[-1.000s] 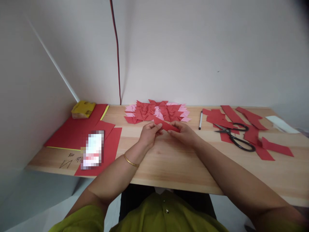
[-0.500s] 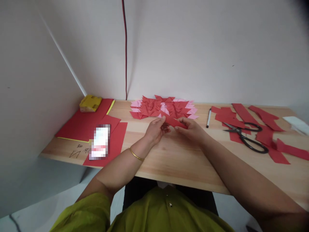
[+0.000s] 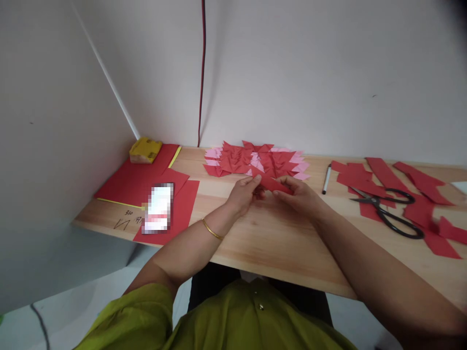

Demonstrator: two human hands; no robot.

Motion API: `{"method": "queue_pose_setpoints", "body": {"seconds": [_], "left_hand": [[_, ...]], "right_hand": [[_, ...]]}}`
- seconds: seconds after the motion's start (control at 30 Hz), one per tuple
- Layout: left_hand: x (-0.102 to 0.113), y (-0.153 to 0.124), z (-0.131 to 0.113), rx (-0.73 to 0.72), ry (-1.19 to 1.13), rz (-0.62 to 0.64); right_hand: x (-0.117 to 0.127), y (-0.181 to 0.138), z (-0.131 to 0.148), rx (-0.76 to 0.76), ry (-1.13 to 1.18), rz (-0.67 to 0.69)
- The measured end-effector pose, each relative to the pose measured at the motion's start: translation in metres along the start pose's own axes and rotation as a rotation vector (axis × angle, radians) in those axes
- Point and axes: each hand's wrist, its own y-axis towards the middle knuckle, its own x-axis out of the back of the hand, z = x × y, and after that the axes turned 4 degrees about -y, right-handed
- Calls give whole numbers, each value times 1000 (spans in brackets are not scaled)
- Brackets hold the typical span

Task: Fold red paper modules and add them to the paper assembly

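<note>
A strip of red paper (image 3: 273, 184) is held above the table between my two hands. My left hand (image 3: 245, 194) pinches its left end, thumb on top. At the other end, the fingers of my right hand (image 3: 297, 197) are closed on the same paper. Just behind it lie rows of folded red and pink paper pieces (image 3: 237, 160) with pointed ends, near the wall. My fingers partly cover the strip, so its exact folds cannot be made out.
To the right are black-handled scissors (image 3: 379, 206), a marker pen (image 3: 327, 179) and red paper offcuts (image 3: 419, 209). At left, red sheets (image 3: 184, 204) lie under a phone-like blurred object (image 3: 159, 206), with a yellow packet (image 3: 146, 149) behind. A cable (image 3: 202, 73) hangs down the wall.
The whole view has shifted, so everything sits slightly further right. Both hands keep the same grip on the red paper strip.
</note>
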Motion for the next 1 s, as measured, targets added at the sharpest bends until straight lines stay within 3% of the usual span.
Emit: {"method": "queue_pose_setpoints", "body": {"seconds": [0.13,0.33,0.5,1.0], "left_hand": [[0,-1,-2,21,11,77],[2,1,3,-10,112,5],[2,-1,1,-8,221,46],[3,0,-1,-13,105,44]], "right_hand": [[1,0,1,39,-55,-4],[-1,0,4,78,-9,5],[-6,-1,6,75,40,-60],[-7,-4,17,111,-66,-80]]}}
